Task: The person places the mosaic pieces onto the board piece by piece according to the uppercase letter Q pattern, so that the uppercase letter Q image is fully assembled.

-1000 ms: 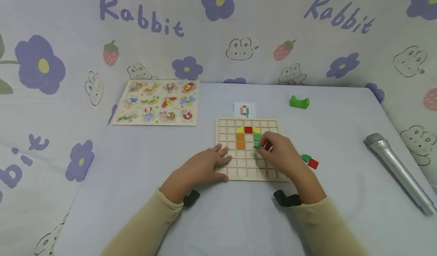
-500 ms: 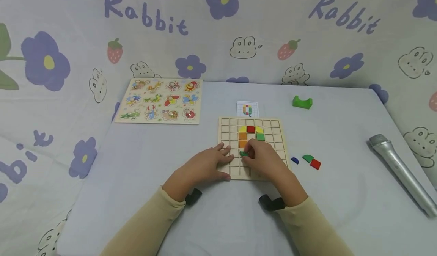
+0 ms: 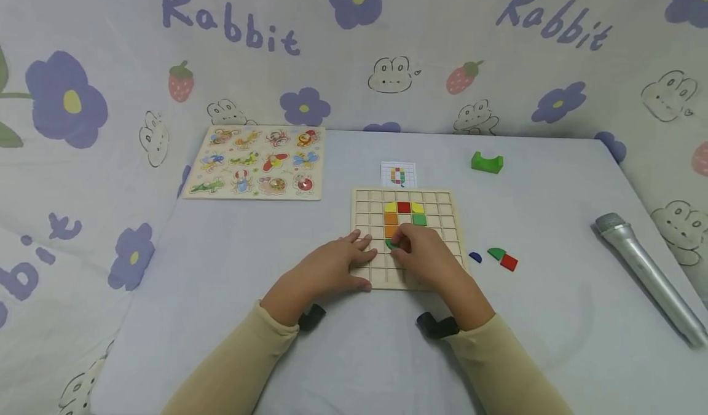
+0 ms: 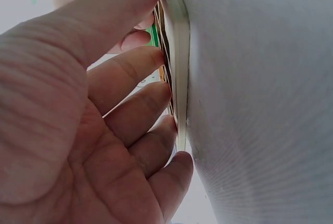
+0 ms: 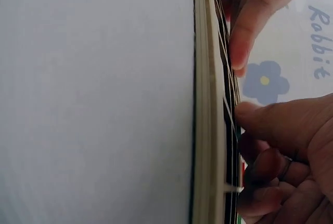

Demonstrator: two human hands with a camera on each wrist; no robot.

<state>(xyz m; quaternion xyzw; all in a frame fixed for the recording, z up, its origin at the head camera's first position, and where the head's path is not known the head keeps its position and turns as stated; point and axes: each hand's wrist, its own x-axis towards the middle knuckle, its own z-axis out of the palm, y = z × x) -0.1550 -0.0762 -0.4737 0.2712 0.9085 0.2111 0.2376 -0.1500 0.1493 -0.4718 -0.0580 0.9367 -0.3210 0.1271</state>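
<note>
A wooden grid board bears a red square, two yellow rounded-corner pieces, two orange squares and a green square. My left hand rests with spread fingers on the board's left edge; the left wrist view shows its fingertips along the wooden rim. Over the middle of the grid, my right hand pinches a green rounded-corner piece at the cell just below the orange squares. Thumb and fingers cover part of this piece and the cells to its right.
Right of the board lie a blue half-round, a green rounded piece and a red square. A pattern card sits behind it. Farther out are an insect puzzle, a green block and a silver microphone.
My right hand has moved left from the green column to below the orange squares, carrying the green piece, then slightly up into that cell. The blue half-round came into view. My left hand stays.
</note>
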